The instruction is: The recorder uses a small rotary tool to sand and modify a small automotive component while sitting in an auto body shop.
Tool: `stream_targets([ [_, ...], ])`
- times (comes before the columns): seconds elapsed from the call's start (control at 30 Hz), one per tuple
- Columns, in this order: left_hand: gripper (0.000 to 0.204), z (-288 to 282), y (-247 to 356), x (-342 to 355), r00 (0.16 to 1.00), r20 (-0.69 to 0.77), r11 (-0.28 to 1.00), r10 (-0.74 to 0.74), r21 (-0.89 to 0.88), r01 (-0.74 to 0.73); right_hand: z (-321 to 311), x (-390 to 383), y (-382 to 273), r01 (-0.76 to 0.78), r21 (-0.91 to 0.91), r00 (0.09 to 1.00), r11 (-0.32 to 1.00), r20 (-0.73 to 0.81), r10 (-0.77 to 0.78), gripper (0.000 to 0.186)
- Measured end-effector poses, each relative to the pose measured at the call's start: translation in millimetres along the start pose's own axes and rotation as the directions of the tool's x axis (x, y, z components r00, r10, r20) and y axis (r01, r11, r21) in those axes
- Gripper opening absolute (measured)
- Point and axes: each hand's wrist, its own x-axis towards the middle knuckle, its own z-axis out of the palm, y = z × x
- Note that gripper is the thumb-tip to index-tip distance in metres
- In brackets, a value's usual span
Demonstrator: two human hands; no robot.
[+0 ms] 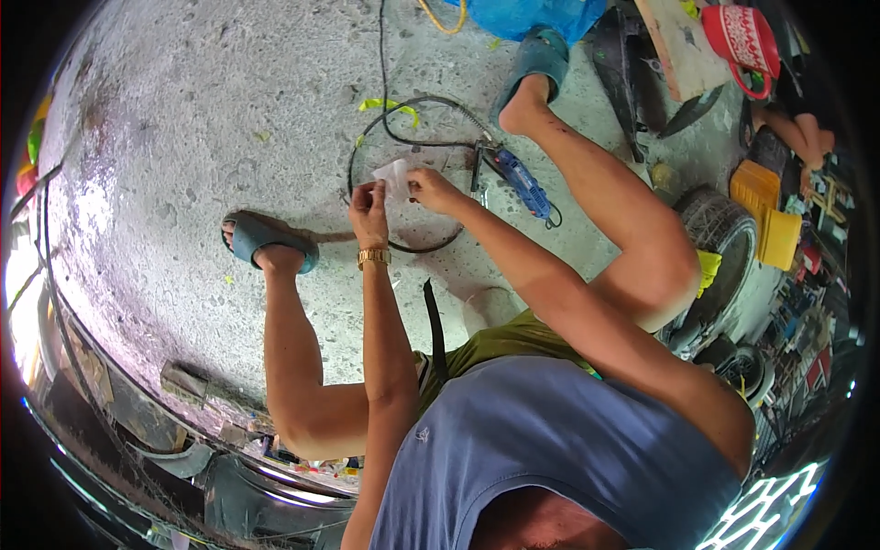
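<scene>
Between my knees, above the concrete floor, I hold a small whitish, thin piece of plastic or paper (394, 178); which of the two I cannot tell. My left hand (368, 214), with a gold watch on its wrist, pinches the lower left edge. From the right, the fingers of my right hand (433, 190) are closed on the other side. A blue corded power tool (524, 183) lies on the floor just right of my hands. Its black cord (351, 156) loops round behind them.
Bright yellow-green strips (389, 107) lie beyond my hands. At the far right a red patterned mug (741, 41) stands by a wooden board (683, 46). A tyre (720, 243) and a yellow container (777, 238) are at the right. Dark scrap parts (266, 500) line the lower left.
</scene>
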Motion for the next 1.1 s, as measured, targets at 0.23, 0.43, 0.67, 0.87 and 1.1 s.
stream_targets([
  [0.23, 0.055, -23, -28, 2, 0.867, 0.107, 0.82, -0.487, -0.284, 0.496, -32, -28, -37, -0.234, 0.751, 0.967, 0.617, 0.243, 0.072, 0.048],
  [0.43, 0.031, -5, -6, 0, 0.972, 0.039, 0.85, -0.231, -0.478, 0.221, -47, -31, -17, -0.239, 0.656, 0.97, 0.716, 0.19, 0.15, 0.033],
  [0.67, 0.033, -19, 48, -6, 0.973, 0.075, 0.958, 0.217, 0.177, -0.227, -31, -10, -30, 0.024, 0.981, 0.889, 0.195, -0.11, 0.444, 0.031],
  [0.87, 0.033, -15, 90, -21, 0.941, 0.103, 0.774, 0.321, 0.544, -0.324, -23, 2, -44, -0.105, 0.991, 0.955, -0.081, 0.124, 0.271, 0.049],
  [1.1, 0.042, -33, 95, -20, 0.972, -0.032, 0.907, 0.233, 0.368, -0.205, -18, -1, -47, -0.132, 0.986, 0.955, -0.105, 0.155, 0.254, 0.045],
])
